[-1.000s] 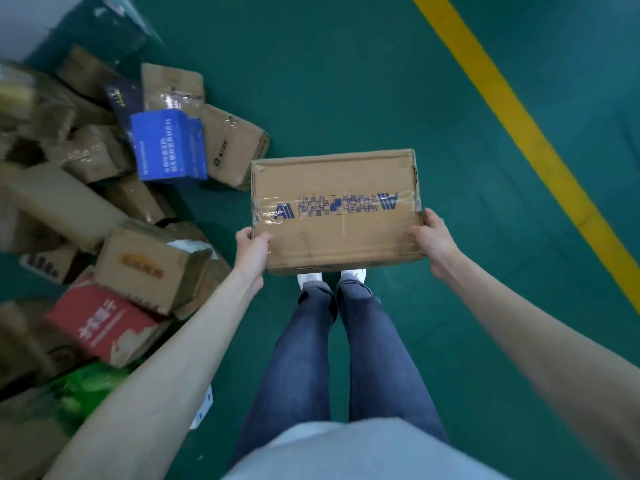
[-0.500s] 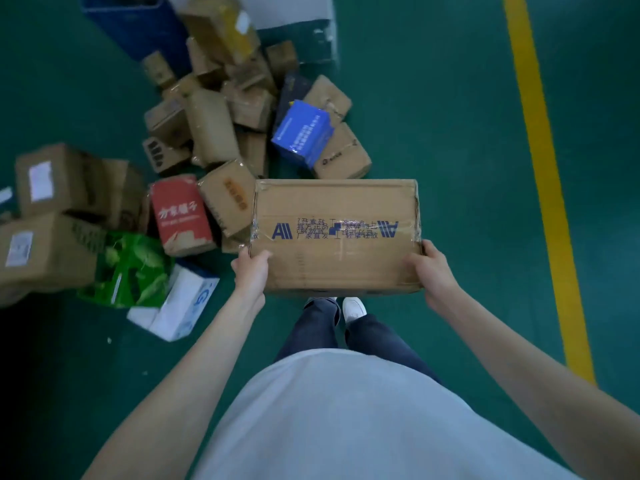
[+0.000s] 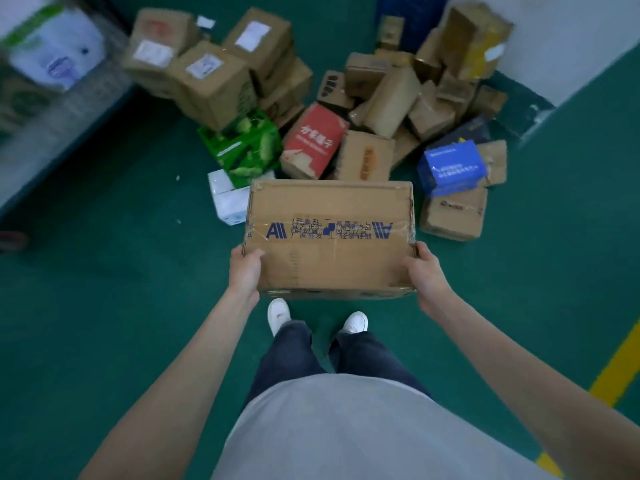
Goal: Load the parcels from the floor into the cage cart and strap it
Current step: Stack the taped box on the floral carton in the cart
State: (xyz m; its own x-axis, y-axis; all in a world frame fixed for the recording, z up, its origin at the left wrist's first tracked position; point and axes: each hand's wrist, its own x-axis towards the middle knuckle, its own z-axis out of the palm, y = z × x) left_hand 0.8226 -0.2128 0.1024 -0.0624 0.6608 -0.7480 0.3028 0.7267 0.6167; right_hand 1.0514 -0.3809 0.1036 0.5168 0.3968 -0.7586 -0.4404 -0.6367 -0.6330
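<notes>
Head view: flat brown cardboard parcel with blue print and clear tape (image 3: 330, 237) held level above green floor (image 3: 104, 323), in front of torso. Left hand (image 3: 245, 270) grips near-left corner, right hand (image 3: 426, 273) grips near-right corner, fingers curled under edges, thumbs on top. Behind: heap of cardboard parcels (image 3: 391, 98) on floor, red box (image 3: 313, 140), green box (image 3: 242, 147), blue box (image 3: 450, 166) among them. Cage cart not identifiable

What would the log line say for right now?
carry | both hands: left hand, right hand grip taped cardboard box | parcel pile on floor ahead
</notes>
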